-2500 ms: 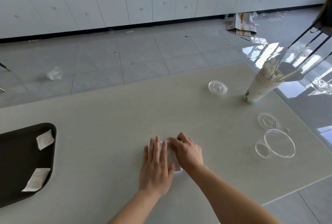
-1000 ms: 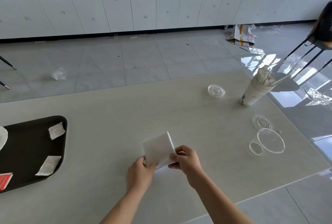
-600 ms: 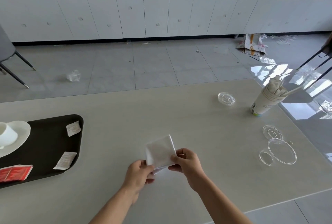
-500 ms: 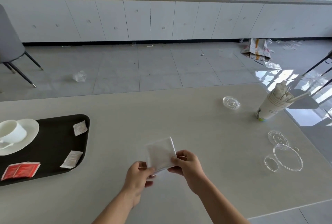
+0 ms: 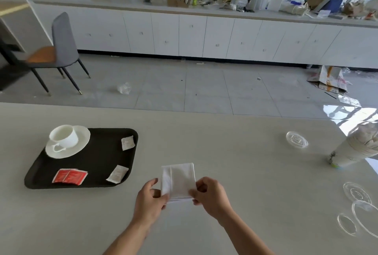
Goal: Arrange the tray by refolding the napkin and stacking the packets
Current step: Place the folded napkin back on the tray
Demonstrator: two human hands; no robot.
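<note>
Kitchen-type room, pale table point(image 5: 235, 152) in front. Black tray point(image 5: 86, 184) at left holds cup and saucer point(image 5: 66, 142), red packets point(image 5: 70, 176), two white packets point(image 5: 127, 142) lying apart. Folded napkin point(image 5: 178, 181) held off the table, near centre, right of tray. Left hand point(image 5: 150, 199) and right hand point(image 5: 210, 194) pinch its near corners, fingers clamped. Step looks like refold finishing; next likely carry left onto tray, then stack packets.

On the bench point(image 5: 235, 152) the tray point(image 5: 92, 164) lies left, carrying a cup point(image 5: 64, 136) on a saucer point(image 5: 81, 142) at its far left, two packets point(image 5: 127, 142) along its right side, and a flat sachet point(image 5: 70, 176) near its front, while the folded napkin point(image 5: 178, 181) sits right of the tray, and lids point(image 5: 297, 139) and stacked cups point(image 5: 351, 152) lie far right.
</note>
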